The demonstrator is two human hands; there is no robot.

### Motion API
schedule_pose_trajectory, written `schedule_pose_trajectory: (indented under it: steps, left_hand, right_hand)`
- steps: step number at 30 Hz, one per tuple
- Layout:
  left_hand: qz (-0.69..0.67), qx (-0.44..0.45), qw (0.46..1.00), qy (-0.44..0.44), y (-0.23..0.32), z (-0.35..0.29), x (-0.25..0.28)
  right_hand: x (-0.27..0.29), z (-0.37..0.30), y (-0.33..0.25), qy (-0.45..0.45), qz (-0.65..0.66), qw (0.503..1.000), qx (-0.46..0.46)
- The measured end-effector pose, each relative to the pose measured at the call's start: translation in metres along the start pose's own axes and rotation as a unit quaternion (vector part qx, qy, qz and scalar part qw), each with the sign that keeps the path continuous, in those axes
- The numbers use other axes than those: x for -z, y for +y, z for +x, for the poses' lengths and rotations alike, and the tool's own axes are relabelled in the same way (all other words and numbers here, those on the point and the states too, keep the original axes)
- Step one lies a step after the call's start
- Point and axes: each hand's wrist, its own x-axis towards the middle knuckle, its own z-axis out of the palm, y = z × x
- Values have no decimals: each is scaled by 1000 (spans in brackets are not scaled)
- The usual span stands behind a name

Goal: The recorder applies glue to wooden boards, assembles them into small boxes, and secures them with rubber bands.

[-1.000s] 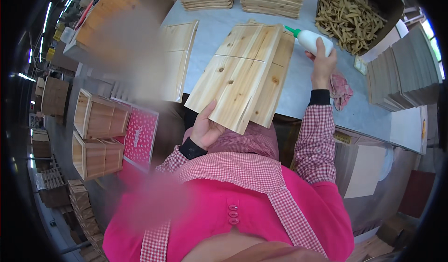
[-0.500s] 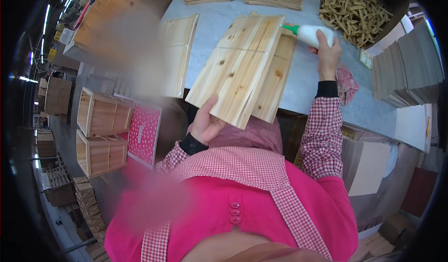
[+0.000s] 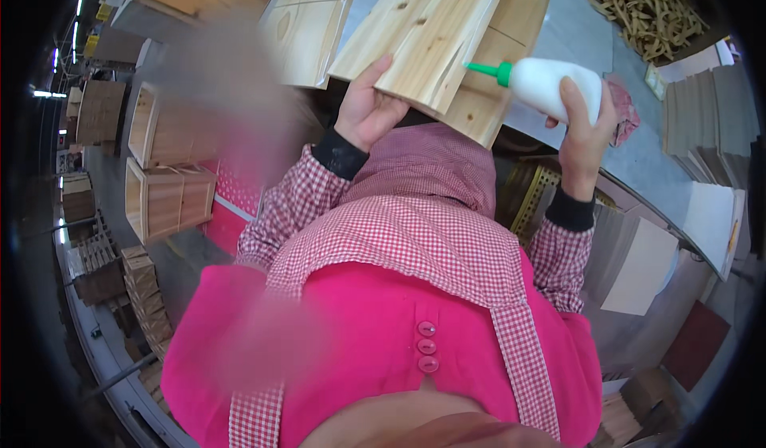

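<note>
My left hand grips the near edge of a pale, knotty wooden panel, thumb on top and fingers beneath. My right hand is wrapped round a white squeeze bottle with a green nozzle. The nozzle tip points left, at the panel's right edge, near its lower end. Partly under this panel lies a second wooden panel, jutting past the table's near edge. To the left, another wooden panel has a shiny line along its right edge.
A box of curled tan strips stands at the far right of the grey table. Stacked grey boards and a crumpled pink cloth are on the right. Wooden boxes stand at the left. Blurred patches hide part of the left side.
The bottle has moved from the panel's far right corner down its right edge toward me. The view has shifted, so the panels appear higher. My left hand still holds the panel.
</note>
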Motion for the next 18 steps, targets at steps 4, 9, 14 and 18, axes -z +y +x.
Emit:
schedule_pose_trajectory:
  steps: [4,9,14,18]
  left_hand:
    - [-16,7,1000,8,2,5,1]
    - [-21,17,1000,4,3,3,-2]
    - [-6,-22,1000,15,12,7,-4]
    - [15,-70,997,10,24,8,3]
  right_hand:
    - [-7,-24,-13,-31,1,1000,-2]
    - [-17,-13,-10,4,-4,998,57]
    - [-19,-23,-18,-45,-48,996,55]
    - [-20,-29,-1,-33,26,998,47]
